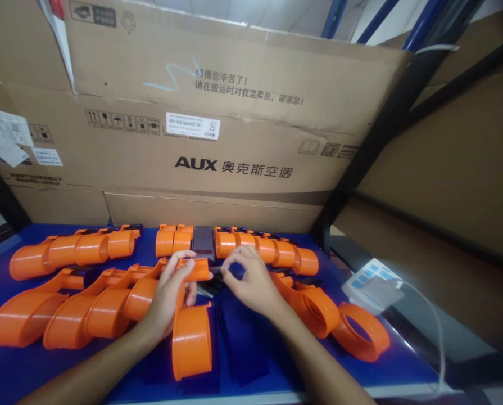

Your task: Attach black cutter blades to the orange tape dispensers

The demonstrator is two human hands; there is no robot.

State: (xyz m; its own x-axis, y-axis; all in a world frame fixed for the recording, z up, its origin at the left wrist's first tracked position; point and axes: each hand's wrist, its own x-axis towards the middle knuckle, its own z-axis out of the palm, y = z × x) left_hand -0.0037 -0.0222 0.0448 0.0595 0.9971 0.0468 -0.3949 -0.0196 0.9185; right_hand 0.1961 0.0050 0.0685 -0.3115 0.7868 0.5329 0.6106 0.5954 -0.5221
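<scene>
My left hand [171,295] is closed around an orange plastic ring-shaped holder [192,343]. Its narrow end points right between thumb and fingers, and its wide round part hangs below toward me. Just right of that end, my right hand [249,278] pinches thumb and forefinger together on something small and thin that I cannot make out. Under and between the hands lie dark, thin pieces [207,289], partly hidden. Behind them stands a dark rectangular block [203,243].
Rows of similar orange holders [93,248] line the blue table [150,388] at left, with more orange holders [361,332] at right. A white-and-blue device [373,287] with a cable sits right. A large cardboard sheet [234,135] and a dark metal post [373,140] rise behind.
</scene>
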